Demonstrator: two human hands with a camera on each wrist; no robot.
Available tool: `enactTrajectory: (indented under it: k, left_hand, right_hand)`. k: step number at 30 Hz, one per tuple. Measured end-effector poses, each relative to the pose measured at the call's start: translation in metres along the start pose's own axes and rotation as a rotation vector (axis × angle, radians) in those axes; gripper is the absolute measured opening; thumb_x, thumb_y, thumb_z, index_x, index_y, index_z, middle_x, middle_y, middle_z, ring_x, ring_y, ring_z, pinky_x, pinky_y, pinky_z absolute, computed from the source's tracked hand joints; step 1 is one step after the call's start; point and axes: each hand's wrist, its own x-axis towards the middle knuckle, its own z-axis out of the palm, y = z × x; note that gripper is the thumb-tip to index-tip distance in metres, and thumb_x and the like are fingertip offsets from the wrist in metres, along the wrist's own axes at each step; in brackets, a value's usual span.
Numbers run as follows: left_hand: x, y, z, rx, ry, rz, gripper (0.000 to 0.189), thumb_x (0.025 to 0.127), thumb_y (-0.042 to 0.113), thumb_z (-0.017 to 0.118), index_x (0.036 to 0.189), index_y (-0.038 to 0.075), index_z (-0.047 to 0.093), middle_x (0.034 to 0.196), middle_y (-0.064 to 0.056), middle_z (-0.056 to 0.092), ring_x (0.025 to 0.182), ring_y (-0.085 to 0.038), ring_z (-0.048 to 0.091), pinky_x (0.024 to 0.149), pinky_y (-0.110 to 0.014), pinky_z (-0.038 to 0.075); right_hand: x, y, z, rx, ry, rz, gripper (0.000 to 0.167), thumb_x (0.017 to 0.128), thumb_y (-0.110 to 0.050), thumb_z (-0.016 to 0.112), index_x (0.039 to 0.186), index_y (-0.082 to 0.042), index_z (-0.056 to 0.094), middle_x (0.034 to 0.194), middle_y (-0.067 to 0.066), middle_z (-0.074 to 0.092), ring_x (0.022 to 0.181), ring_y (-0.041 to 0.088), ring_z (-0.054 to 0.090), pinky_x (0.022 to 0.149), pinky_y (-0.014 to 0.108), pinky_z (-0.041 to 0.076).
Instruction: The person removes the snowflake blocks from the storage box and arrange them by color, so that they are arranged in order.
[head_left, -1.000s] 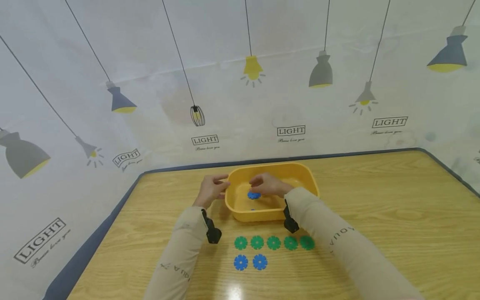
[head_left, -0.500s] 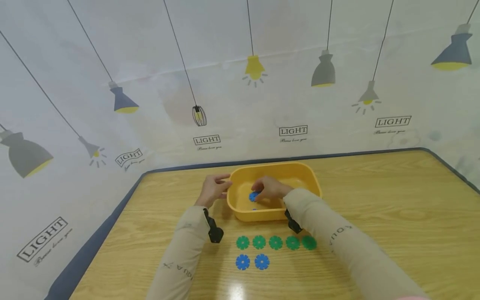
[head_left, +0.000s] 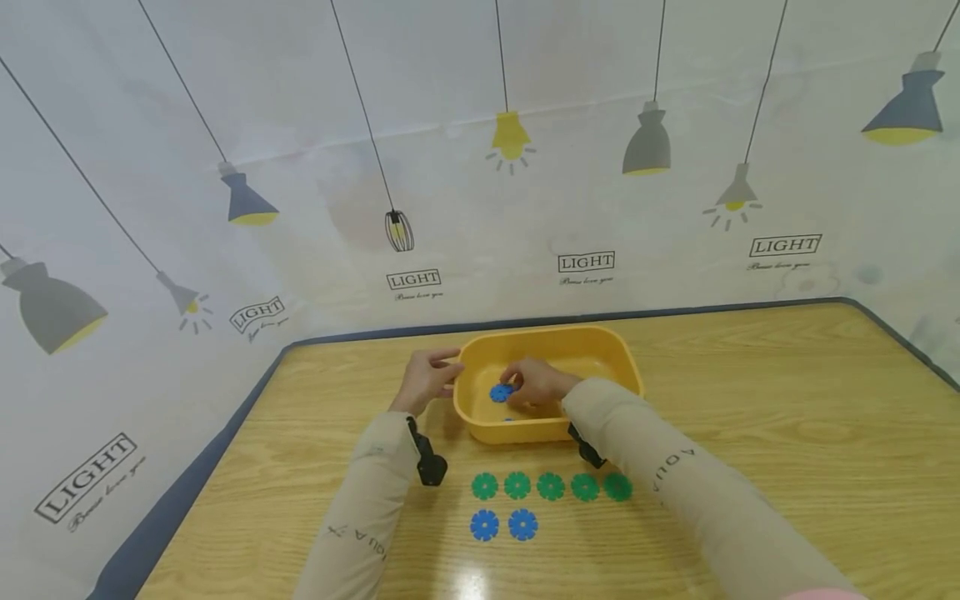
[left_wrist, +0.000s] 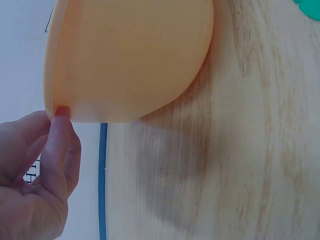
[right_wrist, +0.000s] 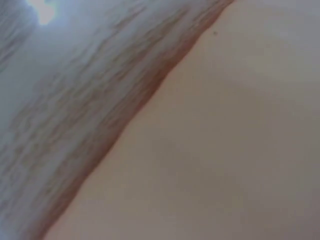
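Note:
A yellow plastic tub (head_left: 498, 432) stands on the table. My left hand (head_left: 426, 382) pinches its left rim; in the left wrist view the left hand (left_wrist: 45, 170) has a fingertip against the tub's outer wall (left_wrist: 135, 55). Inside the tub, my right hand (head_left: 538, 382) has curled fingers and thumb at a blue notched plastic disc (head_left: 500, 392), holding at its right edge. The fingers cover part of the blue there. Another blue piece (head_left: 509, 419) peeks over the tub's front rim. The right wrist view shows only the tub's wall (right_wrist: 210, 150), close and blurred.
In front of the tub lies a row of several green notched discs (head_left: 551, 486). Below its left end are two blue discs (head_left: 484, 525). A lamp-patterned wall covering (head_left: 480, 208) rises behind the wooden table (head_left: 765, 400).
The right hand's fingers have shifted slightly at the blue disc, which now shows a little farther left in the tub. The left hand stays at the rim; the view shifted slightly.

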Motion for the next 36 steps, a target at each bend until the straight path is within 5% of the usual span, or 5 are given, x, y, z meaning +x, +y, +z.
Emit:
enactTrajectory:
  k: [1, 3, 9, 27, 36]
  left_hand:
    - [0.0, 0.0, 0.0, -0.002, 0.001, 0.001, 0.038, 0.084, 0.007, 0.059, 0.121, 0.003, 0.054, 0.101, -0.021, 0.057, 0.091, -0.033, 0.06, 0.066, -0.033, 0.055]
    - [0.001, -0.001, 0.0, -0.003, 0.002, 0.0, 0.038, 0.084, 0.007, 0.059, 0.121, 0.003, 0.054, 0.101, -0.02, 0.057, 0.091, -0.033, 0.06, 0.067, -0.034, 0.055]
    - [0.002, -0.002, 0.001, -0.006, -0.005, -0.011, 0.038, 0.084, 0.008, 0.059, 0.122, 0.004, 0.054, 0.102, -0.02, 0.058, 0.091, -0.031, 0.06, 0.064, -0.031, 0.055]
    - [0.002, 0.0, -0.001, 0.0, 0.01, -0.013, 0.037, 0.084, 0.006, 0.059, 0.121, 0.003, 0.054, 0.101, -0.02, 0.058, 0.091, -0.032, 0.06, 0.062, -0.03, 0.055]
    - [0.002, 0.0, -0.001, 0.005, -0.009, -0.019, 0.037, 0.085, 0.007, 0.059, 0.121, 0.004, 0.054, 0.102, -0.02, 0.056, 0.09, -0.033, 0.06, 0.064, -0.031, 0.055]
  right_hand:
    - [-0.009, -0.017, -0.004, 0.007, -0.015, 0.04, 0.048, 0.077, -0.027, 0.069, 0.117, -0.008, 0.054, 0.093, 0.009, 0.059, 0.071, 0.017, 0.057, 0.06, 0.028, 0.051]
    - [-0.001, -0.006, -0.002, 0.031, -0.03, 0.029, 0.05, 0.078, -0.029, 0.067, 0.121, -0.007, 0.052, 0.091, 0.007, 0.06, 0.062, 0.013, 0.055, 0.055, 0.025, 0.049]
    - [-0.06, -0.108, -0.024, 0.022, -0.027, 0.151, 0.035, 0.082, -0.005, 0.061, 0.115, 0.004, 0.055, 0.095, 0.015, 0.058, 0.057, 0.012, 0.05, 0.053, 0.02, 0.046]
    - [-0.063, -0.114, -0.025, 0.084, -0.029, 0.167, 0.005, 0.08, -0.002, 0.061, 0.084, 0.0, 0.058, 0.076, 0.004, 0.054, 0.059, 0.011, 0.043, 0.048, 0.018, 0.038]
    - [-0.058, -0.118, -0.025, 0.056, 0.033, 0.168, 0.028, 0.077, -0.003, 0.066, 0.103, 0.005, 0.059, 0.092, 0.012, 0.057, 0.079, 0.019, 0.054, 0.066, 0.025, 0.05]
